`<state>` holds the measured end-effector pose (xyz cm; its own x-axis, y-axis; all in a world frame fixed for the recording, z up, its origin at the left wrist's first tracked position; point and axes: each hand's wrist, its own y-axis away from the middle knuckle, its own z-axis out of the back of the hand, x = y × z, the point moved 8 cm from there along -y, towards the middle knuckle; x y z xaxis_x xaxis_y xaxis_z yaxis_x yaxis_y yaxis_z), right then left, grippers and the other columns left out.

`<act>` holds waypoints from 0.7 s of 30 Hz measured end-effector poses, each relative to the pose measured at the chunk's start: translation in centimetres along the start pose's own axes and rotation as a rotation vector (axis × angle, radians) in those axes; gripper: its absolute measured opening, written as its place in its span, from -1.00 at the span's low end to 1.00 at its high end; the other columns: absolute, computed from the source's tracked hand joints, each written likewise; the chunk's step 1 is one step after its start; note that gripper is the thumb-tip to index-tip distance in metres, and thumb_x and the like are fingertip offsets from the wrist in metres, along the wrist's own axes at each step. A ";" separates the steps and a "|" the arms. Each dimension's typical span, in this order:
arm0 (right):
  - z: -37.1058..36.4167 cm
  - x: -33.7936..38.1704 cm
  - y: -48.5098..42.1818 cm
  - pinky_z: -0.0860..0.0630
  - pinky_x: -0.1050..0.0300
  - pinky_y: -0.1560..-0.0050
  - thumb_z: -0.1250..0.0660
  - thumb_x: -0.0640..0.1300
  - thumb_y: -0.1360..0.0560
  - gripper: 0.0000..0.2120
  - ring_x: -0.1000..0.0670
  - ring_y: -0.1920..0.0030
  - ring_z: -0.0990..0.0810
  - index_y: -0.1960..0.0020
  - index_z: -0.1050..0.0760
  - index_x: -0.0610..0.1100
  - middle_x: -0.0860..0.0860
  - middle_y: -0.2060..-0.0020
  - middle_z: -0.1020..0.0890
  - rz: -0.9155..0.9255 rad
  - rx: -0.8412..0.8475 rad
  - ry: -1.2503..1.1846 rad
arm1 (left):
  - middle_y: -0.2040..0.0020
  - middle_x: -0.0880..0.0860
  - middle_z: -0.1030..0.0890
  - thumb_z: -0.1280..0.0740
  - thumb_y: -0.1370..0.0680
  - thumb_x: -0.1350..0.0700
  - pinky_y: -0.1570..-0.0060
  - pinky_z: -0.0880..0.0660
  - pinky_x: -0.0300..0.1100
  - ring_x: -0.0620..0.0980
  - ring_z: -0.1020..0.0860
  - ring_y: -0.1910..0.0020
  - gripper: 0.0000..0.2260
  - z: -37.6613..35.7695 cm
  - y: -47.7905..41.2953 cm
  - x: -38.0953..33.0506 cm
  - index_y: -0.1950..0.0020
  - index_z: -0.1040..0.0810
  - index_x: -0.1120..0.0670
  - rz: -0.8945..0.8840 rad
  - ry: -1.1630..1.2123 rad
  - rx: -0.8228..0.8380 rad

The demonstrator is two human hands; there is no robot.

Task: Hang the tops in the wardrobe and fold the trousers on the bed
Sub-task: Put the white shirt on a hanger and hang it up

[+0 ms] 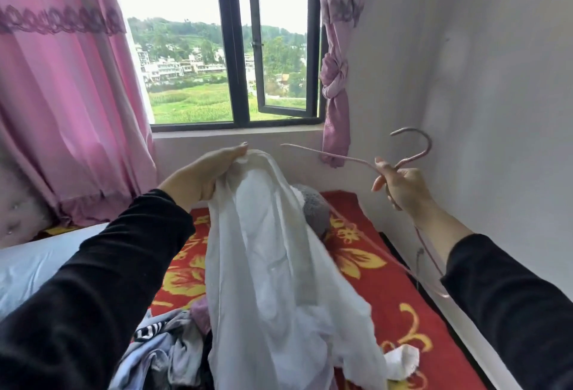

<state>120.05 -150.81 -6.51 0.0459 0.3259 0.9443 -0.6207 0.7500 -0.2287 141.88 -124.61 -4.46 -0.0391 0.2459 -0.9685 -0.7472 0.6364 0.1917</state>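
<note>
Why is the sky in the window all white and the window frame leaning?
Head view: bright daylight overexposes the sky beyond the window, washing it white; the wide-angle lens tilts its frame; the hanger in the right hand looks slightly soft.

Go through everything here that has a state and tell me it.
white top: held up by left hand, unhung.
hanger: gripped in right hand, bare.
window: right pane swung open.
right curtain: knotted back.
left curtain: hanging loose.
clothes pile: crumpled, unfolded.
</note>
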 end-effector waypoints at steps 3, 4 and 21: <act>-0.3 -1.3 0.7 -0.12 0.29 0.60 -0.29 -0.04 -0.54 -0.57 0.04 0.63 -0.21 0.45 -0.46 -0.22 0.00 0.65 -0.29 -0.046 -0.019 -0.104 | 0.24 0.10 -0.62 -0.46 -0.41 -0.13 0.25 -0.49 -0.20 0.01 -0.56 0.35 -0.64 -0.4 -0.2 3.3 -0.01 -0.64 0.13 0.096 -0.025 0.030; -0.3 -1.9 0.8 -0.10 0.29 0.60 -0.29 -0.07 -0.53 -0.58 0.04 0.63 -0.21 0.47 -0.43 -0.20 0.01 0.66 -0.28 -0.064 -0.016 -0.116 | 0.21 0.12 -0.60 -0.49 -0.35 -0.01 0.19 -0.48 -0.15 0.05 -0.55 0.32 -0.66 -0.3 -0.1 4.2 -0.02 -0.63 0.15 0.126 -0.044 0.043; -8.8 -5.7 2.3 -0.27 0.17 0.45 -0.30 -0.08 -0.51 -0.56 0.12 0.65 -0.29 0.52 -0.41 -0.15 0.09 0.69 -0.37 -0.006 0.209 0.265 | 0.36 0.00 -0.50 -0.26 -0.61 0.02 0.50 -0.42 -0.30 -0.12 -0.47 0.47 -0.82 -0.1 -0.1 5.2 -0.09 -0.55 0.09 0.109 -0.056 0.055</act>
<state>125.22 -145.86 -14.47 0.2345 0.4805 0.8451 -0.7655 0.6271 -0.1441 141.71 -123.49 -9.58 -0.0798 0.3557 -0.9312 -0.7026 0.6426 0.3057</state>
